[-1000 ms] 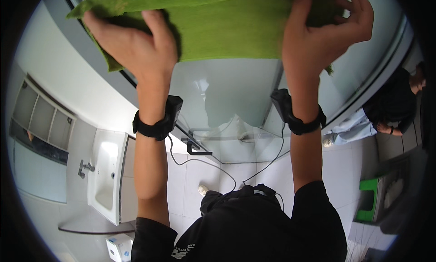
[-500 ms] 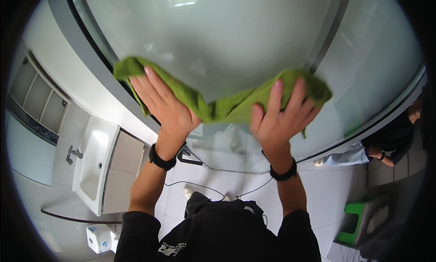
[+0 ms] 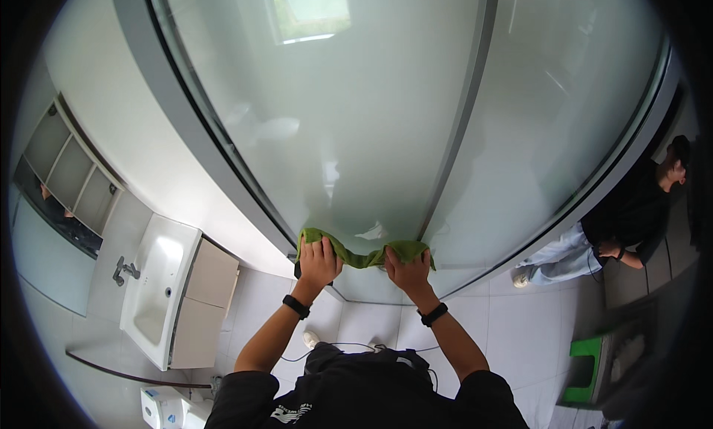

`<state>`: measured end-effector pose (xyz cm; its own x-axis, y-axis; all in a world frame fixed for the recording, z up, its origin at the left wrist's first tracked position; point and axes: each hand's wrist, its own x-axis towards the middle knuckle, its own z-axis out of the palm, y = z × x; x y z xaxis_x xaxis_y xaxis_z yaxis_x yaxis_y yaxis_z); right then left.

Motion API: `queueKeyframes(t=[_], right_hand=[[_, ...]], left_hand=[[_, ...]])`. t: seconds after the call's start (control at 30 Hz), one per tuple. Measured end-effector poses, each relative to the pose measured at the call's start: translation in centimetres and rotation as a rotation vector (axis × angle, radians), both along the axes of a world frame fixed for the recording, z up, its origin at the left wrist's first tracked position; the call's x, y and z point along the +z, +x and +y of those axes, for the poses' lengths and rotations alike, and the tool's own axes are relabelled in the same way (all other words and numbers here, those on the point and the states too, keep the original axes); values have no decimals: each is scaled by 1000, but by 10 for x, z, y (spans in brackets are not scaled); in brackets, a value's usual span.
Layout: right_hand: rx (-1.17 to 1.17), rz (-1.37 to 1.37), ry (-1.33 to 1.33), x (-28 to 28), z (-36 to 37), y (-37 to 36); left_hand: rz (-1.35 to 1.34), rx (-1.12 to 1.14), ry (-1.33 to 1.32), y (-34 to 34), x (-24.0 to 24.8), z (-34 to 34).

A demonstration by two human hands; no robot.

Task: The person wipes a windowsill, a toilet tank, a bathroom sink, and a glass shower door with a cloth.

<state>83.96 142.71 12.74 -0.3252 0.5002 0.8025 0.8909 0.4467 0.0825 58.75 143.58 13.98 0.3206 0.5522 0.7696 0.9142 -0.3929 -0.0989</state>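
A green cloth [image 3: 359, 260] stretches between my hands, lying against the lower part of a frosted-looking glass panel [image 3: 349, 147]. My left hand [image 3: 319, 262] presses and grips its left end, close to the panel's grey metal frame. At the other end, my right hand [image 3: 410, 274] has its fingers bent over the cloth. Between the two hands the cloth sags a little. Each wrist wears a black band. Parts of the fingers are hidden in the cloth's folds.
On the left is a white washbasin [image 3: 160, 295] with a grey tap [image 3: 125, 271] and a cabinet below. A grey upright bar [image 3: 462, 117] divides the glass. At right stands a person [image 3: 631, 213] in dark top and light trousers, near a green stool [image 3: 585, 369]. A cable crosses the tiled floor.
Both hands have come down the glass toward my body with the green cloth. They are closer together, and more of the panel shows above them.
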Motion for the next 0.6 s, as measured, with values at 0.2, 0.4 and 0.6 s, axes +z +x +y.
queueKeyframes(t=[0.2,0.4,0.6], right_hand=[[80,153,96,102,9,-17],[-51,270,220,209,24,-57],[-93,265,337,244,38,-92]], left_hand=[[-211,130,25,7,90,-11],[-296,216,223,-14,210,-4],[-374,204,344,-40,248,25]])
